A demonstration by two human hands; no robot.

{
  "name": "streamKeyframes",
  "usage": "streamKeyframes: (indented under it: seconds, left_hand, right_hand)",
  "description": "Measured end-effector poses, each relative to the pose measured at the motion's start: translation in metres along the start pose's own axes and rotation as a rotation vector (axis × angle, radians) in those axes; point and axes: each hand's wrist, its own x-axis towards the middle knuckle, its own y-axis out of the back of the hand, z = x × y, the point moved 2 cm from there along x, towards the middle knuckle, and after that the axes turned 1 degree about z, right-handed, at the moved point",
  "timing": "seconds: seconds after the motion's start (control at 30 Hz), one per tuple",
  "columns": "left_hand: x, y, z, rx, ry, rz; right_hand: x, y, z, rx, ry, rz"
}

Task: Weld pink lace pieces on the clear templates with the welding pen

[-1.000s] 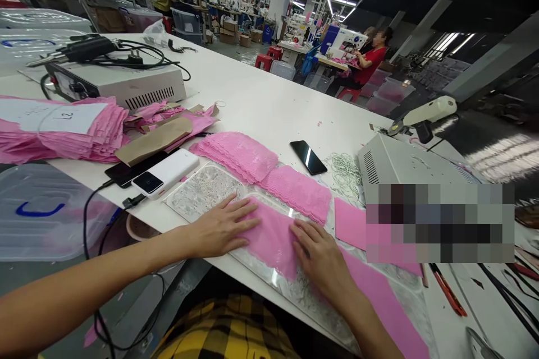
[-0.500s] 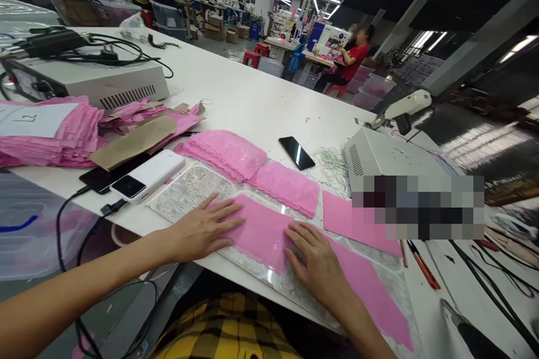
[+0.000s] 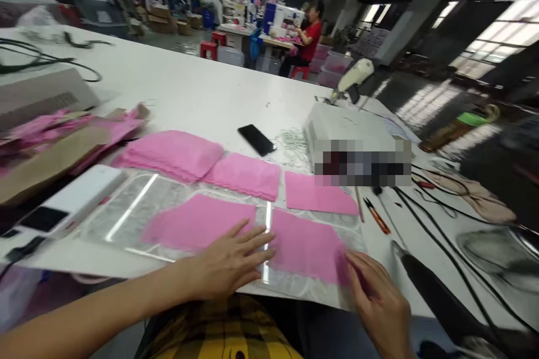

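Two flat pink fabric pieces lie side by side on a transparent, pale-patterned sheet (image 3: pixel 126 224) at the table's near edge. My left hand (image 3: pixel 233 258) is open and palm down, its spread fingers resting across the gap between the left fabric piece (image 3: pixel 197 221) and the right fabric piece (image 3: pixel 305 244). At the outer edge of the right piece, my right hand (image 3: pixel 379 297) pinches the fabric between thumb and fingers; pink shows between them. Behind these sit a scalloped pink stack (image 3: pixel 172 154), a smaller scalloped stack (image 3: pixel 244 175) and a smooth-edged pink pile (image 3: pixel 318 192).
A black phone (image 3: pixel 256 139) lies beside tangled pale thread (image 3: pixel 293 143). To the right are a grey machine box (image 3: pixel 349 123), orange thread snips (image 3: pixel 378 216) and a black-handled tool (image 3: pixel 442 291). A white power bank (image 3: pixel 78 196) lies left. Someone in red (image 3: pixel 311 36) sits at a sewing machine.
My view has swung right. My left hand has moved from the left piece's far side to the gap between pieces. My right hand has shifted right and now pinches the right piece's outer edge.
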Motion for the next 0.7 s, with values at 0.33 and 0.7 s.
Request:
streamKeyframes:
  seconds: [0.33, 0.7]
  left_hand:
    - [0.042, -0.018, 0.005, 0.031, -0.143, -0.071]
    - [0.07, -0.014, 0.016, 0.007, -0.164, -0.211]
  right_hand:
    - [-0.038, 0.024, 0.018, -0.028, -0.146, 0.061]
    - [-0.049, 0.019, 0.028, 0.026, -0.182, 0.101]
